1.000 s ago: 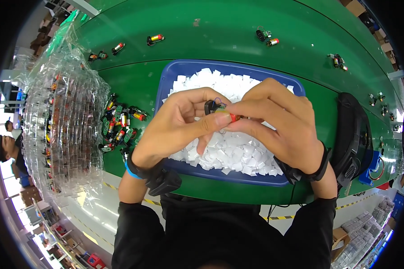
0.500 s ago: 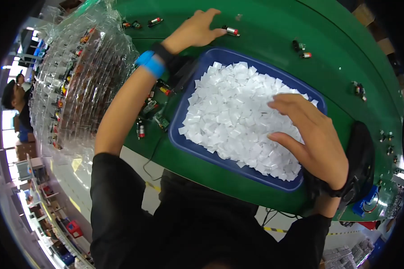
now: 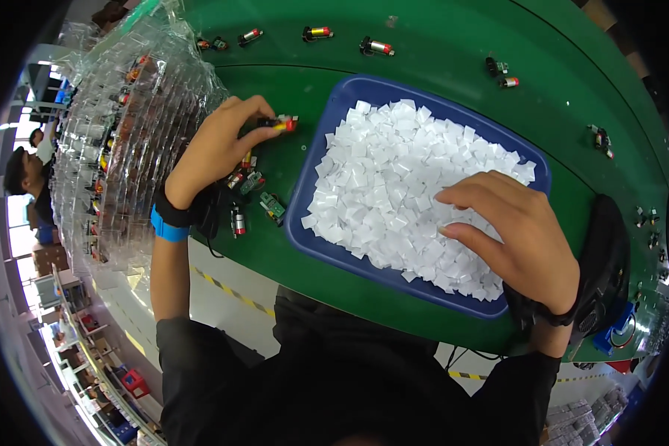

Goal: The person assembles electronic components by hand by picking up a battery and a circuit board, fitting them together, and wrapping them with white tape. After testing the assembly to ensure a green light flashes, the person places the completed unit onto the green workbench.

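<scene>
My left hand (image 3: 223, 141) is closed in a pinch, thumb and fingers around a small cylindrical battery part (image 3: 286, 125) with a yellow body and red end. It hovers left of the blue tray (image 3: 293, 223). Several similar parts and small green circuit boards (image 3: 272, 207) lie just below that hand, partly hidden by it. White paper-like squares (image 3: 401, 186) fill the tray. Over its right side, my right hand (image 3: 516, 230) is open, thumb and forefinger apart, with nothing visible between them. Whether its fingertips touch the squares, I cannot tell.
Small battery parts (image 3: 377, 47) are spread along the far green work surface (image 3: 438, 44). A tall stack of clear plastic trays (image 3: 137, 149) in wrap stands at left. A black bag-like object (image 3: 600, 260) lies at right. Another person (image 3: 33, 178) is at the far left.
My left hand has come back from the far surface toward the left of the tray and now pinches a battery part. My right hand stays over the tray, almost unmoved.
</scene>
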A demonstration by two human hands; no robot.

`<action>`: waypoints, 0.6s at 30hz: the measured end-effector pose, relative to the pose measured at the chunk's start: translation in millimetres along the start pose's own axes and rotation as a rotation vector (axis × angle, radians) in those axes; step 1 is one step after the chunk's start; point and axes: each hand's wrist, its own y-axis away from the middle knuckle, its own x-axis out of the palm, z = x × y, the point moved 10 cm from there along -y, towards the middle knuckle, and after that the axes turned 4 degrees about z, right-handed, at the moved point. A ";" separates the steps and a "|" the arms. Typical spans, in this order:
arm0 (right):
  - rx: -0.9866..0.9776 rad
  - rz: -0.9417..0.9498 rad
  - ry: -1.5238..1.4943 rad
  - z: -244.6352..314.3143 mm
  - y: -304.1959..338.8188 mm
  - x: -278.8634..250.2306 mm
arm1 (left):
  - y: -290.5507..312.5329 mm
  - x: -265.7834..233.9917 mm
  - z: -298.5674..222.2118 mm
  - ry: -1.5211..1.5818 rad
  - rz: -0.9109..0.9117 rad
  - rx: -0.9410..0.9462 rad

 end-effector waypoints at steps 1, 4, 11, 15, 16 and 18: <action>-0.001 -0.001 0.011 1.2 -1.7 0.8 | -2.7 -4.6 -0.8 0.251 -0.046 -0.072; -0.176 -0.287 0.058 27.9 1.5 -23.1 | -14.2 -7.0 -27.8 0.768 -0.130 -0.191; -0.269 -0.436 0.343 40.6 4.6 -29.2 | -44.4 35.8 -145.7 1.258 0.346 -0.021; -0.210 -0.400 0.419 28.7 4.2 -28.5 | -54.5 52.1 -153.2 1.373 0.349 -0.045; -0.191 -0.388 0.435 26.2 3.6 -28.0 | -56.0 55.8 -152.9 1.423 0.344 -0.058; -0.173 -0.384 0.434 24.0 4.1 -28.7 | -55.9 63.9 -153.5 1.474 0.342 -0.077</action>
